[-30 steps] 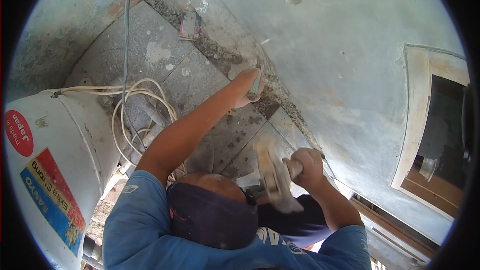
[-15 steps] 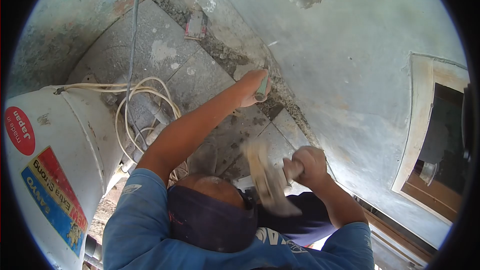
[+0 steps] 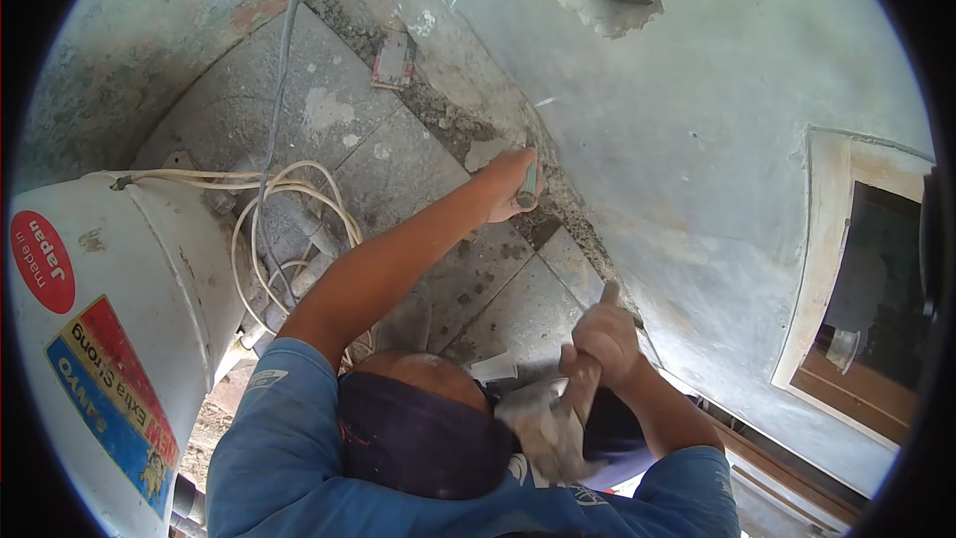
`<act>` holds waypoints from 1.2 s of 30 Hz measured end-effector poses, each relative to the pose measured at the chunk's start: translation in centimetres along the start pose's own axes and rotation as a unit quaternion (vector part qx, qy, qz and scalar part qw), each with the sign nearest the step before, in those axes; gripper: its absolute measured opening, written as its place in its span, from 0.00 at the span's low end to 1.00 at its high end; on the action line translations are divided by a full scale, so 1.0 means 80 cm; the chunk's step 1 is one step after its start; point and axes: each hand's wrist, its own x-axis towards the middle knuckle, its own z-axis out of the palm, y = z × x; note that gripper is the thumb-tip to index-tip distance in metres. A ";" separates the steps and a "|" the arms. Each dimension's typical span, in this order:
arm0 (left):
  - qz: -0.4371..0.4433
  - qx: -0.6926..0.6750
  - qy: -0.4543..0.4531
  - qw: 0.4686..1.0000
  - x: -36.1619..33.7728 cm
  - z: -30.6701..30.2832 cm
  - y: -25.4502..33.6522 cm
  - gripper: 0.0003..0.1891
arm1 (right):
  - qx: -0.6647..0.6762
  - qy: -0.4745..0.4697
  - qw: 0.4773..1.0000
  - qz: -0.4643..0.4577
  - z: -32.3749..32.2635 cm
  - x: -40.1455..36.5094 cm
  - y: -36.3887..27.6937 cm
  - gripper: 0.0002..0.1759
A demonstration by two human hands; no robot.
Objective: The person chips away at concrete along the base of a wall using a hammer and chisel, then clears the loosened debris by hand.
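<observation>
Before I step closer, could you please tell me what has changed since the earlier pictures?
The hammer in the right hand has swung back towards the blue shirt. Nothing was grasped or released; the left hand still holds the chisel-like tool.

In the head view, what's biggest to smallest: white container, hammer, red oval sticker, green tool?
1. White container, easily.
2. Hammer, a bit blurred.
3. Red oval sticker.
4. Green tool, partly hidden by the left hand.

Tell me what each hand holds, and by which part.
Left hand: green chisel-like rod, gripped around its shaft, top end exposed. Right hand: hammer, by its handle.
</observation>
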 end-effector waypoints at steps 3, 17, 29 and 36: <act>-0.004 0.000 0.037 0.999 0.004 0.002 -0.011 0.12 | -0.236 -0.131 0.899 0.345 0.014 -0.001 0.065 0.13; 0.045 0.060 0.080 0.994 0.019 0.000 -0.004 0.11 | -0.245 -0.098 0.904 0.336 0.019 0.000 0.063 0.10; 0.001 0.013 0.031 0.999 0.004 -0.010 0.005 0.10 | -0.266 -0.066 0.905 0.324 0.033 0.003 0.058 0.12; -0.026 0.053 -0.066 0.996 0.020 -0.031 0.007 0.10 | -0.038 0.041 0.998 0.014 0.005 0.016 -0.021 0.11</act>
